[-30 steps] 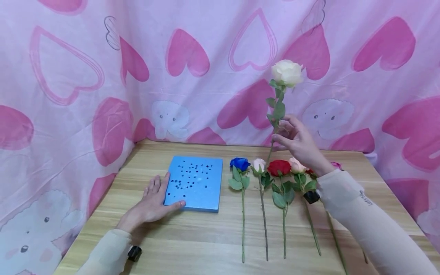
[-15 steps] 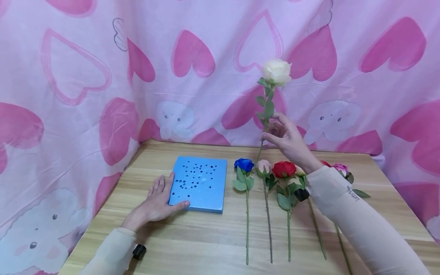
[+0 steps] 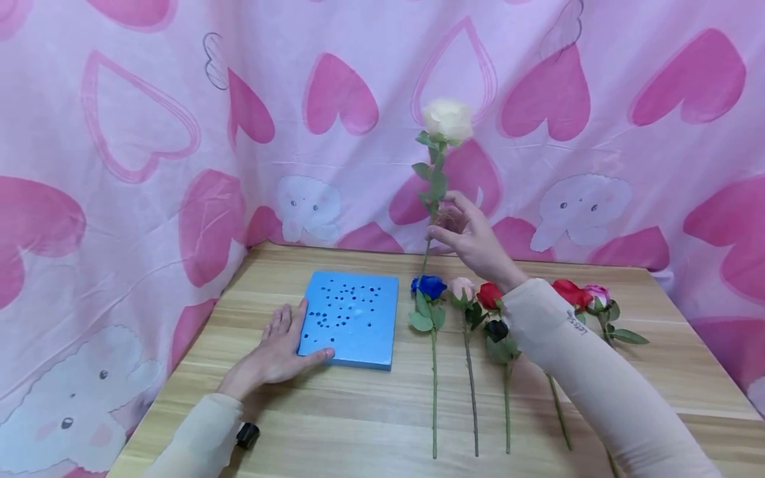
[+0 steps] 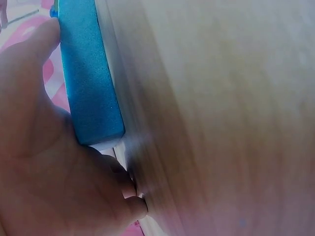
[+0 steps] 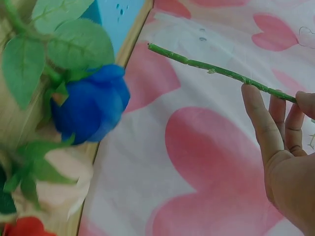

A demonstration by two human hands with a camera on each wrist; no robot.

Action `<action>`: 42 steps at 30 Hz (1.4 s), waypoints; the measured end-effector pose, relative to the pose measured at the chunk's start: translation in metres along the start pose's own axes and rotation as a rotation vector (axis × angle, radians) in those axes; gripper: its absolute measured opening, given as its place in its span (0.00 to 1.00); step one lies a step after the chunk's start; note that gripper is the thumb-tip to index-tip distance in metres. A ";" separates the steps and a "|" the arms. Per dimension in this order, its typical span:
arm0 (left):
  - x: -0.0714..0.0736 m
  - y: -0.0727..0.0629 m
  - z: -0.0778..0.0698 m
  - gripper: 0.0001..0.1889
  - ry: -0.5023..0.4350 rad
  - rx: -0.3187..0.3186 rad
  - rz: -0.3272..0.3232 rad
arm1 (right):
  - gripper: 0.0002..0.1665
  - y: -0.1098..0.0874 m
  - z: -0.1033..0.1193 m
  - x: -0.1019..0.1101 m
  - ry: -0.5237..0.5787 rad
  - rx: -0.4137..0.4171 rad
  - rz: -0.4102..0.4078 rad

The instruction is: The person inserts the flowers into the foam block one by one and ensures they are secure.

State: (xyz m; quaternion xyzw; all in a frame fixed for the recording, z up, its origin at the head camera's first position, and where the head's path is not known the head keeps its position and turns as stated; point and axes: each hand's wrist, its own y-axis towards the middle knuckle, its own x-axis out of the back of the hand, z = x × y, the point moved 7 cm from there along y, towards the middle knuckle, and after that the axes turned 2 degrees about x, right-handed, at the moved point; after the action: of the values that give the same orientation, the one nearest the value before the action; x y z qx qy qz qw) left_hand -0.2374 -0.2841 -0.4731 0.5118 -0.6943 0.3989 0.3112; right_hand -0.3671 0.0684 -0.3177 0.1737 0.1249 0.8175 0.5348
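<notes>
In the head view my right hand (image 3: 472, 238) pinches the stem of a white rose (image 3: 448, 121), held upright above the table's back part. The right wrist view shows the bare lower end of that green stem (image 5: 206, 67) jutting free past the fingertips. A blue foam block (image 3: 352, 332), dotted with small holes on top, lies flat left of centre. Against its left side rests my left hand (image 3: 281, 348), fingers straight and thumb on the near edge. The left wrist view has the block's side wall (image 4: 91, 83) alongside the thumb.
Right of the block, a blue rose (image 3: 430, 287), a pale pink rose (image 3: 461, 289) and a red rose (image 3: 489, 296) lie in a row. Farther right are another red rose (image 3: 570, 293) and a magenta rose (image 3: 597, 294). A heart-patterned curtain (image 3: 340, 93) surrounds the wooden table (image 3: 335, 425).
My right hand has carried the white rose leftward, from over the red rose to over the blue one. The left hand stays against the block. The head view has shifted slightly.
</notes>
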 end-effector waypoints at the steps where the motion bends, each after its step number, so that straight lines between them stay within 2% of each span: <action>1: 0.000 0.000 0.001 0.68 0.002 0.002 -0.001 | 0.28 0.002 0.000 -0.003 0.003 -0.001 0.000; 11: 0.000 0.001 0.002 0.68 0.007 0.007 -0.001 | 0.28 0.018 -0.007 -0.030 0.039 -0.005 0.018; 18: -0.002 0.001 0.002 0.69 0.013 0.015 0.005 | 0.27 0.030 -0.011 -0.050 0.024 0.013 0.040; 25: -0.001 0.000 0.002 0.69 0.019 0.022 0.007 | 0.27 0.041 -0.014 -0.075 0.075 0.027 0.058; 31: -0.001 0.001 0.000 0.68 0.026 0.018 0.012 | 0.28 0.050 -0.015 -0.091 0.056 0.042 0.081; 42: 0.000 -0.001 0.000 0.69 0.013 0.026 0.021 | 0.27 0.065 -0.020 -0.117 0.089 0.017 0.114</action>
State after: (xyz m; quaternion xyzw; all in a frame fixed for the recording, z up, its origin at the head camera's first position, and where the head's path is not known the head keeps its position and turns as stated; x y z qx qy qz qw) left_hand -0.2369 -0.2842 -0.4732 0.5061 -0.6923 0.4143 0.3048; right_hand -0.3869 -0.0651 -0.3279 0.1484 0.1455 0.8523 0.4799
